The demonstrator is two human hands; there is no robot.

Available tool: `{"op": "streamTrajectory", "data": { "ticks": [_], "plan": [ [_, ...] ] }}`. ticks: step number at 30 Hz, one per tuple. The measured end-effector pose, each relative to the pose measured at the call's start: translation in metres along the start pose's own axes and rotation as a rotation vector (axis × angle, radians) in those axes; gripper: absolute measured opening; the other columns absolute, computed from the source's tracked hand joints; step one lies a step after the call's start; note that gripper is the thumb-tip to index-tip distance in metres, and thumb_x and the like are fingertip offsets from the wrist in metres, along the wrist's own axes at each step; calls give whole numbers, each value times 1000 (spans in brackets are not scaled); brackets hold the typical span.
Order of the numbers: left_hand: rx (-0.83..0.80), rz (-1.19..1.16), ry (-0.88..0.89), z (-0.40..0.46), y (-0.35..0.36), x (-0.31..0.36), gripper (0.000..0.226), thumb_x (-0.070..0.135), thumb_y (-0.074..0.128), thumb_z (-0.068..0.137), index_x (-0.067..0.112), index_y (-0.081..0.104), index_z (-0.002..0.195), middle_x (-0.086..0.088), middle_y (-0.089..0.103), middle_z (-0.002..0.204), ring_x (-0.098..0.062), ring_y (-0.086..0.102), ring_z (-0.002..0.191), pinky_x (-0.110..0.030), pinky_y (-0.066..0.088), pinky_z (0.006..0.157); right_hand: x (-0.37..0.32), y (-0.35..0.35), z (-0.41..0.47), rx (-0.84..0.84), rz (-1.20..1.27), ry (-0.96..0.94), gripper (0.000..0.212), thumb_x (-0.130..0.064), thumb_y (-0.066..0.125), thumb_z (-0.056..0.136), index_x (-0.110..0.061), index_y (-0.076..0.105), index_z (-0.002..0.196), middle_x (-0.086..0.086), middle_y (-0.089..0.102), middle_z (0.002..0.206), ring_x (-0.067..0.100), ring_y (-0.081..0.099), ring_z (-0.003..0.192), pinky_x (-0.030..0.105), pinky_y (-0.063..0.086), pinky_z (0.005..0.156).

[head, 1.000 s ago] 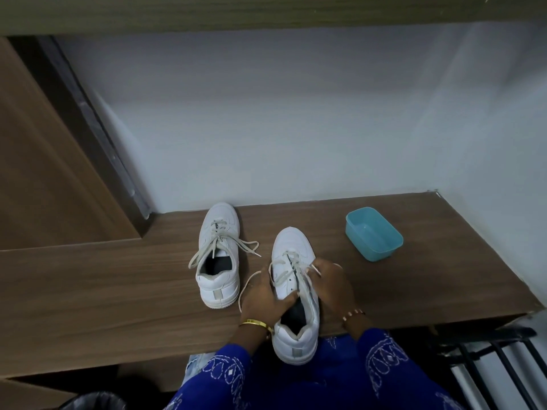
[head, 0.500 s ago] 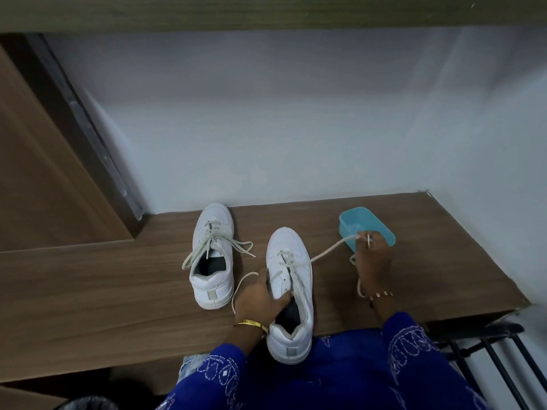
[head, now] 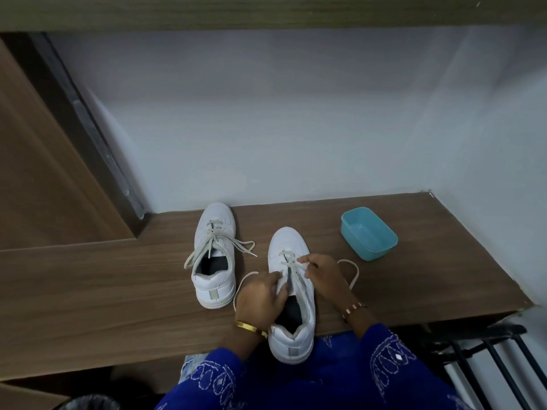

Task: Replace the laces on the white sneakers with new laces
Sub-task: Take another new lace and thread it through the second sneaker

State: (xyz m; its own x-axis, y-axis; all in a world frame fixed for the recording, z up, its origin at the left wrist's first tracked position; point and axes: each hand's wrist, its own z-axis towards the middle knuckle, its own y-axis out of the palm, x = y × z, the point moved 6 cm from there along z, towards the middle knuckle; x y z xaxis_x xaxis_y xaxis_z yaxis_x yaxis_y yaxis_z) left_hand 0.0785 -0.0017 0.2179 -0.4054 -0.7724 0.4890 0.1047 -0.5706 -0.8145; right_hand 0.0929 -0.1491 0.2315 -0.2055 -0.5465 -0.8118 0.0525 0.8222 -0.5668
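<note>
Fingers (head: pixel 305 263) of the right hand (head: pixel 324 276) are drawn together in a pinch on the old lace (head: pixel 293 261) where it crosses the near sneaker (head: pixel 291 291), just above the tongue. The left hand (head: pixel 260 297) rests on that sneaker's left side with fingers curled over the collar, steadying it; whether they also catch the lace cannot be told.

Half a second earlier the right hand was stretched out to the right, beside the blue tub (head: pixel 368 233), drawing a length of lace out taut. It is now back at the eyelets, and the freed end lies in a slack loop (head: pixel 352 270) to the right of the near sneaker. That suggests unlacing goes row by row, with several crossings left.

The far sneaker (head: pixel 213 255), just left of the near one, is fully laced. No new laces are visible.

Only the head view is given.
</note>
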Motion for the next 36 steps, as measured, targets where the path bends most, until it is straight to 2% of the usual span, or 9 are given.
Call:
{"op": "streamTrajectory", "data": {
  "ticks": [4,8,12,21,24,26,30,34,36],
  "plan": [
    [-24,-279,-199,0,-9,-14,26,25,56,86,22,52,61,8,51,56,-13,48,57,-24,31,57,-10,6,-7,49,-35,-99,18,1,53,86,4,70,92,11,68,84,5,52,63,4,37,57],
    [-103,-503,-356,1,-1,-31,42,10,60,87,27,45,52,11,42,43,-3,40,45,-20,31,50,-12,4,-12,83,-51,-103,9,1,62,81,4,70,83,-11,50,58,0,46,54,2,37,55],
    [-114,-684,-403,2,2,-33,39,4,59,87,24,52,55,16,47,40,3,41,43,-13,30,47,-20,4,-16,110,-113,-138,7,2,60,81,3,67,79,-14,44,55,-1,43,52,3,37,55],
    [-88,-703,-383,-3,2,-33,33,9,63,85,30,58,60,18,54,48,4,46,49,-15,35,53,-20,24,-17,110,-171,-133,12,-10,58,88,-3,68,86,9,69,87,7,51,70,11,32,60],
    [-71,-727,-392,-4,1,-34,18,14,63,86,28,68,77,12,64,64,-5,57,63,-21,45,62,-21,26,-18,134,-175,-154,13,-10,57,89,-4,68,88,8,68,89,7,50,72,10,31,60],
    [-70,-778,-440,-5,1,-35,22,16,56,91,23,69,74,7,61,59,-11,54,58,-26,43,60,-22,28,-19,156,-145,-165,12,-9,58,89,-3,67,88,9,68,90,7,51,74,9,31,62],
    [-97,-750,-491,3,8,-36,29,12,57,90,29,66,69,11,61,58,-1,52,53,-24,45,61,-22,27,-20,179,-127,-190,10,-9,62,86,-3,70,85,9,68,91,8,53,75,14,37,67],
    [-22,-722,-493,8,14,-35,26,4,63,83,26,65,69,7,63,67,9,54,55,-9,44,62,-28,23,-19,166,-319,-318,10,-12,64,83,-9,74,83,7,70,86,21,58,83,27,41,72],
    [27,-716,-517,7,14,-33,23,3,63,83,21,65,69,6,64,68,6,56,57,-11,45,62,-30,18,-20,180,-424,-374,4,-14,71,75,-13,74,79,4,70,79,26,59,81,35,47,72]
  ]
}}
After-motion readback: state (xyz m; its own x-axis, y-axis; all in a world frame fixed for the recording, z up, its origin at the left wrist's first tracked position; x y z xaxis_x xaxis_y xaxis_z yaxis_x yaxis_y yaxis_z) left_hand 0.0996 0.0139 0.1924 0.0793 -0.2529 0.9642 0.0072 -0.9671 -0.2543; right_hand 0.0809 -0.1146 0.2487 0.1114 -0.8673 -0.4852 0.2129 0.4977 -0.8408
